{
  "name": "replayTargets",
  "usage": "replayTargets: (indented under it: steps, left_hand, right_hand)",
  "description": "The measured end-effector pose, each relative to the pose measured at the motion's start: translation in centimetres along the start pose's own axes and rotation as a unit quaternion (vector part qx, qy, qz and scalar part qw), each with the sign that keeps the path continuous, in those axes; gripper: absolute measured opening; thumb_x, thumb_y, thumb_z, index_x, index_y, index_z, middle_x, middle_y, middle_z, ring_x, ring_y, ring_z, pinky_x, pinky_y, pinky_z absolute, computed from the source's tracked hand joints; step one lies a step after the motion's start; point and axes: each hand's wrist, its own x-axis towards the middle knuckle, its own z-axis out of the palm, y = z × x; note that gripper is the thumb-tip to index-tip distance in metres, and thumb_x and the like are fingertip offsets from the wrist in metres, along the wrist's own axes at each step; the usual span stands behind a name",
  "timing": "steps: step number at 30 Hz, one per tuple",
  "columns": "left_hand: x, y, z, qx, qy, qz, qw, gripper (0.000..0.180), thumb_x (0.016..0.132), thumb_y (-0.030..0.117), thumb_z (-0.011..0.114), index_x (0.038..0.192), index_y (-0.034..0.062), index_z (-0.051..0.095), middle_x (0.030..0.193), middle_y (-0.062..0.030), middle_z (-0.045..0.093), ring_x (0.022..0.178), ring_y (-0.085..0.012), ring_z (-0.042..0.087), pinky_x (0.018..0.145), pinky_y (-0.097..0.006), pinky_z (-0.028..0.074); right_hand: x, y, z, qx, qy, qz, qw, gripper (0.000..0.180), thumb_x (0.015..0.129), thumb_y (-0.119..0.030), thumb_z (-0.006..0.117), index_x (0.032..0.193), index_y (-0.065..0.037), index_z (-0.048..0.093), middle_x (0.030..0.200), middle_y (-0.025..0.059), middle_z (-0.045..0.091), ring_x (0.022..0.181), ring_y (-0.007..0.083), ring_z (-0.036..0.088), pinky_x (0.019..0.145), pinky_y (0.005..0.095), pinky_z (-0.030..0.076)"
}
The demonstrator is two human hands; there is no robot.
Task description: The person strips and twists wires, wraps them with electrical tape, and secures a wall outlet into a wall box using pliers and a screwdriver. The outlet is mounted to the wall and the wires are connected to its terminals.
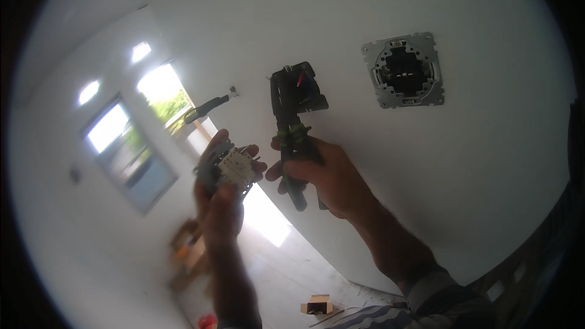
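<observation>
My left hand (220,189) is closed around a switch or socket insert (236,167) with a cream back and a grey metal frame. Beside it, my right hand (323,170) grips black pliers (297,186) with green accents, their head pointing up along the wall. Just behind the pliers' head is a dark wall box (312,94) with red and blue wires in it; the pliers cover part of the box. Whether the pliers touch the wires I cannot tell. Further right, a metal mounting frame with a black centre (402,72) is fixed on the wall.
A dark cable (210,107) sticks out of the white wall (487,164) left of the box. At left are a window (131,152) and a bright opening (167,94). Below, an open cardboard box (317,306) and a brown carton (190,250) stand on the floor.
</observation>
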Motion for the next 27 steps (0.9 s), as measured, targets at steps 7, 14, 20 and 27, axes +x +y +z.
replayTargets:
  steps: [7, 14, 20, 27]
  left_hand:
    - [0.7, -0.6, 0.0, 0.0, -0.017, -0.004, 1.0, 0.101, 0.09, 0.048, 0.083, 0.159, -0.0081, 0.035, 0.132, -0.0303, 0.067, 0.108, -0.0352, 0.075, 0.095, -0.044, 0.061]
    - [3.6, -2.1, 0.9, -0.026, -0.045, 0.011, 0.999, 0.093, 0.101, 0.066, 0.058, 0.161, -0.0021, 0.036, 0.125, -0.0284, 0.068, 0.099, -0.0338, 0.073, 0.085, -0.041, 0.058]
    - [5.0, -2.4, 1.0, -0.065, -0.051, 0.022, 0.996, 0.085, 0.107, 0.065, 0.043, 0.162, 0.0012, 0.037, 0.124, -0.0273, 0.068, 0.097, -0.0344, 0.072, 0.084, -0.041, 0.056]
    - [5.8, -1.7, 1.8, 0.007, -0.02, 0.045, 0.999, 0.081, 0.107, 0.057, 0.046, 0.161, -0.0033, 0.036, 0.127, -0.0234, 0.066, 0.103, -0.0343, 0.071, 0.086, -0.042, 0.057]
  right_hand:
    - [-4.3, 1.4, -0.8, 0.019, 0.024, 0.057, 0.998, 0.047, 0.101, -0.008, 0.059, 0.145, 0.007, 0.05, 0.122, 0.0226, 0.072, 0.098, 0.0258, 0.075, 0.064, 0.0323, 0.063]
    - [-4.8, 1.5, -1.7, 0.005, 0.057, -0.032, 0.998, 0.037, 0.101, -0.009, 0.061, 0.136, 0.003, 0.056, 0.105, 0.0128, 0.068, 0.081, 0.0155, 0.067, 0.067, 0.0304, 0.059]
    - [-4.6, 1.5, -1.8, -0.079, 0.055, 0.025, 0.995, 0.031, 0.101, -0.011, 0.061, 0.129, 0.002, 0.059, 0.09, 0.0067, 0.065, 0.07, 0.0107, 0.063, 0.065, 0.0289, 0.057]
    - [-2.8, 1.3, -1.7, -0.028, -0.011, 0.027, 0.999, 0.041, 0.101, -0.011, 0.063, 0.139, 0.005, 0.057, 0.113, 0.016, 0.073, 0.089, 0.0167, 0.072, 0.069, 0.0302, 0.061]
